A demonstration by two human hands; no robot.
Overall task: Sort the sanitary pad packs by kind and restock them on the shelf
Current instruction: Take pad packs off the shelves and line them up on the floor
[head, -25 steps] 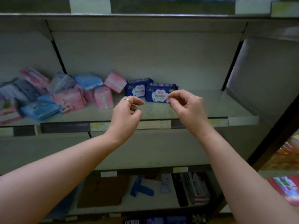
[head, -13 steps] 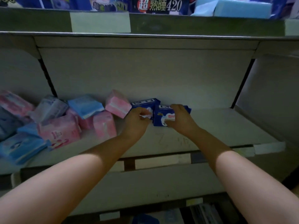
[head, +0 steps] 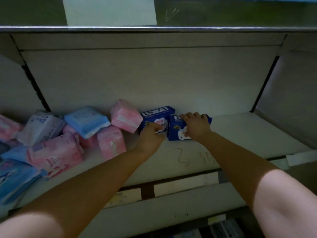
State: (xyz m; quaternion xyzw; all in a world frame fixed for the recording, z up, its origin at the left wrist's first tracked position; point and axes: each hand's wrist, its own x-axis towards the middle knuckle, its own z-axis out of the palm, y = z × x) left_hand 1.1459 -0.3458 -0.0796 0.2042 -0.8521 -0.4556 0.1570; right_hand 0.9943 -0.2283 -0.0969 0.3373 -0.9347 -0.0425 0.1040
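Two dark blue pad packs stand side by side at the back of the shelf (head: 240, 140). My left hand (head: 151, 136) reaches the front of the left dark blue pack (head: 157, 115), fingers curled against its face. My right hand (head: 195, 126) lies over the top of the right dark blue pack (head: 176, 133), fingers curled round its upper edge. A tilted pink pack (head: 125, 115) leans just left of the dark blue ones. Farther left lies a loose heap of pink packs (head: 54, 152), light blue packs (head: 85, 121) and a pale lilac pack (head: 41, 127).
The shelf's right half is bare up to the side panel (head: 288, 93). The upper shelf's front rail (head: 171, 29) with a pale label (head: 109, 11) hangs close overhead. Price strips run along the shelf's front edge (head: 185, 184). Scribbles mark the shelf surface (head: 197, 158).
Both hands moved from in front of the shelf edge onto the two dark blue packs. The right pack has shifted slightly right. My view moved closer and lower.
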